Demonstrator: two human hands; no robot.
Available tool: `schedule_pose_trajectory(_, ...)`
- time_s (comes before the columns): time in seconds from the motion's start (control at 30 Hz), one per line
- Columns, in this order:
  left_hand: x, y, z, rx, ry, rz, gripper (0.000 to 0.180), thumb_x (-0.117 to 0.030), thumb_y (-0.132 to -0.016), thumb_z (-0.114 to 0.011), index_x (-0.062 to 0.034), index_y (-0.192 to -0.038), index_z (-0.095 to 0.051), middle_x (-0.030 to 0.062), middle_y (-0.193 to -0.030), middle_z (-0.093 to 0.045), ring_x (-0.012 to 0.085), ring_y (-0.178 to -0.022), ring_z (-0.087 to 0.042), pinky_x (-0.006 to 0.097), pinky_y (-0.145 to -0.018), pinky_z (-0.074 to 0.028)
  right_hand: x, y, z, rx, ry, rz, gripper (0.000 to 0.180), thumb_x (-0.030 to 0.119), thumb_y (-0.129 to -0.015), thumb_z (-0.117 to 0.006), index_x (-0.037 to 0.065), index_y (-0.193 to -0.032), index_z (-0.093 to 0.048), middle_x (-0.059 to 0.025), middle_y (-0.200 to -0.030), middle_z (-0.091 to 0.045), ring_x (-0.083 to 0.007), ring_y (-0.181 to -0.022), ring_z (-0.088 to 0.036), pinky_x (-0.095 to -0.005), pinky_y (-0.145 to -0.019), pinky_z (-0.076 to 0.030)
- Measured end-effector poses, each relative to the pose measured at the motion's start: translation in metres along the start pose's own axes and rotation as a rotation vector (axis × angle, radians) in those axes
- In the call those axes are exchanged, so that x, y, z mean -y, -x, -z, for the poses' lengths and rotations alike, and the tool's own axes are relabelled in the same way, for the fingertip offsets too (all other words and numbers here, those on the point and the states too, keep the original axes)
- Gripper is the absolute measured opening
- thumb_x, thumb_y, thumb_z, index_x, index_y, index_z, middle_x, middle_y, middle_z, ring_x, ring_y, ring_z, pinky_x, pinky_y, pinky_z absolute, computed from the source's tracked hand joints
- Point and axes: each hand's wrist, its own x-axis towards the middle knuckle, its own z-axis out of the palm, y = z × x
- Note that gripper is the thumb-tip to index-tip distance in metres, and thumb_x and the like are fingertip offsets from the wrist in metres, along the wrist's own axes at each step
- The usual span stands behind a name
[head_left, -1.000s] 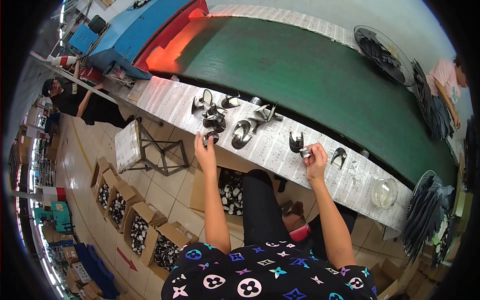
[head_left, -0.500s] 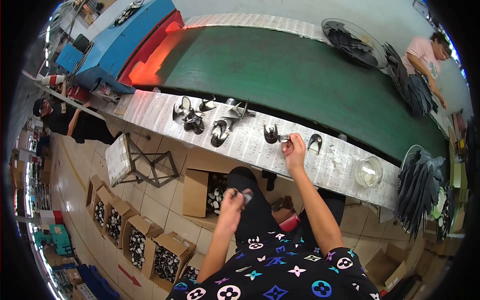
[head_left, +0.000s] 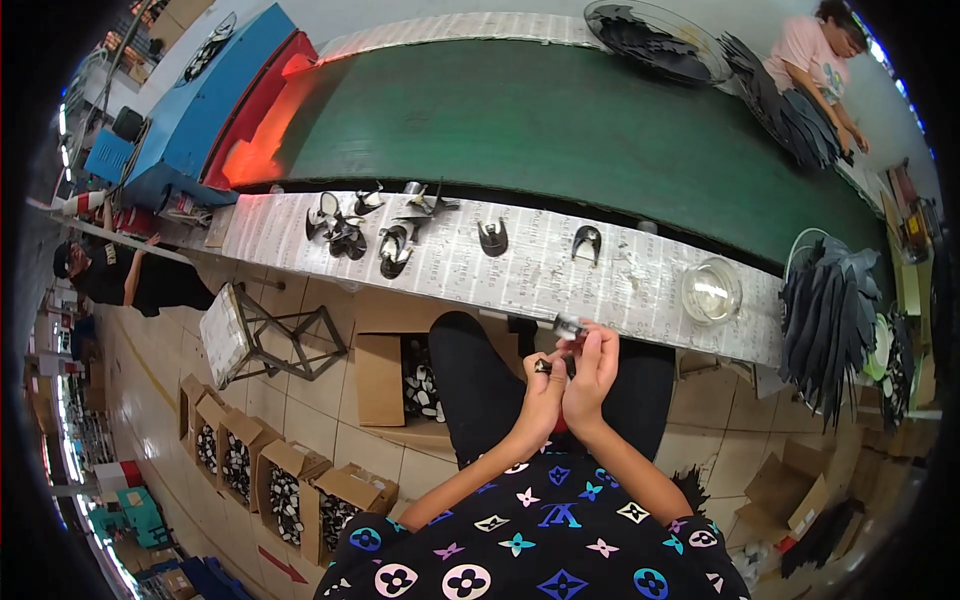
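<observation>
From the head camera I look down on two bare hands close together over the lap, just in front of the table (head_left: 540,290). The right hand (head_left: 594,372) pinches a small silver-and-black piece (head_left: 570,326) between its fingertips, held up near the table's edge. The left hand (head_left: 542,402), just beside it, has its fingers curled around a small dark piece (head_left: 543,366); I cannot make out its full shape or tell whether the two pieces touch.

On the table's pale, printed covering, two black curved parts stand apart: one arched part (head_left: 586,245) and one notched part (head_left: 492,237). Further left is a cluster of similar black parts (head_left: 345,238); to the right sits a clear round bowl (head_left: 711,291). Beyond runs a green belt (head_left: 480,125). Below, a cardboard box (head_left: 380,378) contains small black-and-white pieces (head_left: 422,390).
</observation>
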Motion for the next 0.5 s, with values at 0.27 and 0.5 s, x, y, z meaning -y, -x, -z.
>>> schedule_pose_trajectory(0.27,-0.005,0.021,0.027,0.250,0.310,0.027,0.027,-0.020,-0.098,-0.052,-0.0014,-0.117,-0.046,0.0115,-0.115,-0.059,0.0183,-0.100,-0.062,0.035,-0.088,-0.053,0.025,-0.035,0.028,0.058,-0.303,-0.115,0.023,0.025,-0.103,-0.040,0.003,-0.108,-0.046,-0.0097,-0.075,-0.057,-0.0145,-0.064,-0.055,-0.0277,-0.056,-0.046)
schedule_pose_trajectory(0.5,-0.026,0.020,0.016,0.257,0.376,0.173,0.035,-0.012,-0.094,-0.057,0.0032,-0.125,-0.050,0.0124,-0.113,-0.062,0.0210,-0.101,-0.063,0.033,-0.088,-0.055,0.092,-0.035,0.049,0.138,0.119,-0.005,0.016,0.012,-0.098,-0.051,-0.002,-0.099,-0.057,-0.0103,-0.090,-0.063,-0.0084,-0.070,-0.056,-0.0219,-0.065,-0.046)
